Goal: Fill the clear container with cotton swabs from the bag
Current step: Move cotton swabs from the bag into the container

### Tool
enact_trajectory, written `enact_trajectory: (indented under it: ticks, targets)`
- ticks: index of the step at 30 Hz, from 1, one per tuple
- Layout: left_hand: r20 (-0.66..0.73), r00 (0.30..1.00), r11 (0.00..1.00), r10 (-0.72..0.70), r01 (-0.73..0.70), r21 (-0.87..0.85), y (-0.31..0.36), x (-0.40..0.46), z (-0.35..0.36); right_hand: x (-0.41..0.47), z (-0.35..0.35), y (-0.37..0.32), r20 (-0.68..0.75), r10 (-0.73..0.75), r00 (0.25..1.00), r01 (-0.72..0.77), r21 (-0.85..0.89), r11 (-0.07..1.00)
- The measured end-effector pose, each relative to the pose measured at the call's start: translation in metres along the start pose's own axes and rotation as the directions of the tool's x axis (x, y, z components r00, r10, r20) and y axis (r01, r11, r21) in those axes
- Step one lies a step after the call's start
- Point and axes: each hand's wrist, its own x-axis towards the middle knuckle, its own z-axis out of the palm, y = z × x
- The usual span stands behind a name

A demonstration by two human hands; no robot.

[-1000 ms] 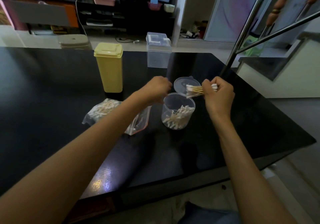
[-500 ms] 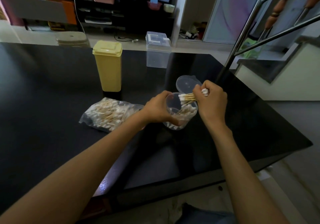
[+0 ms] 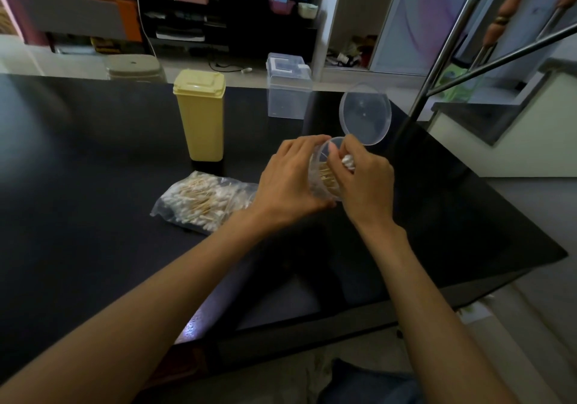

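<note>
My left hand [image 3: 288, 182] grips the round clear container [image 3: 321, 172], lifted off the table and tipped toward me, with its hinged lid [image 3: 365, 113] standing open above it. My right hand [image 3: 363, 178] pinches a bundle of cotton swabs [image 3: 347, 162] and pushes it into the container's mouth; the white tips stick out past my fingers. More swabs show through the container wall. The plastic bag of cotton swabs [image 3: 203, 202] lies on the black table [image 3: 93, 185] to the left of my hands.
A tall yellow lidded box [image 3: 199, 116] stands behind the bag. A clear rectangular box [image 3: 288, 86] sits at the table's far edge. Metal stair rails [image 3: 443, 53] rise at the right. The table's right corner [image 3: 559, 253] is near my right arm.
My left hand has moved from the bag to the container, gripped it, lifted and tilted it. My right hand has brought the swab bundle down into the container's mouth.
</note>
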Motion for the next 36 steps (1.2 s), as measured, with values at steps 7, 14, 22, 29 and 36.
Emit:
enact_trajectory:
  ticks: [7, 14, 22, 29, 36]
  targets:
    - [-0.022, 0.999, 0.999, -0.026, 0.027, 0.037, -0.007, 0.001, -0.003, 0.000, 0.001, -0.002, 0.125, -0.015, 0.992, 0.022, -0.056, 0.998]
    - [-0.039, 0.998, 0.999, -0.048, 0.049, 0.021, -0.007, 0.001, -0.006, 0.002, -0.001, -0.002, 0.160, -0.011, 0.987, 0.014, -0.020, 1.000]
    - [-0.003, 1.000, 0.997, 0.015, -0.015, 0.072, -0.009, 0.005, -0.007, 0.007, -0.013, -0.011, 0.416, 0.116, 0.902, -0.108, -0.041, 0.993]
    - [-0.002, 1.000, 1.000, 0.011, -0.011, 0.010, -0.014, 0.007, -0.013, 0.018, -0.026, -0.002, 0.537, 0.198, 0.820, -0.352, 0.201, 0.914]
    - [-0.003, 0.999, 0.991, -0.042, 0.041, -0.126, -0.021, 0.006, -0.015, 0.022, -0.043, 0.002, 0.346, 0.204, 0.916, -0.325, 0.339, 0.883]
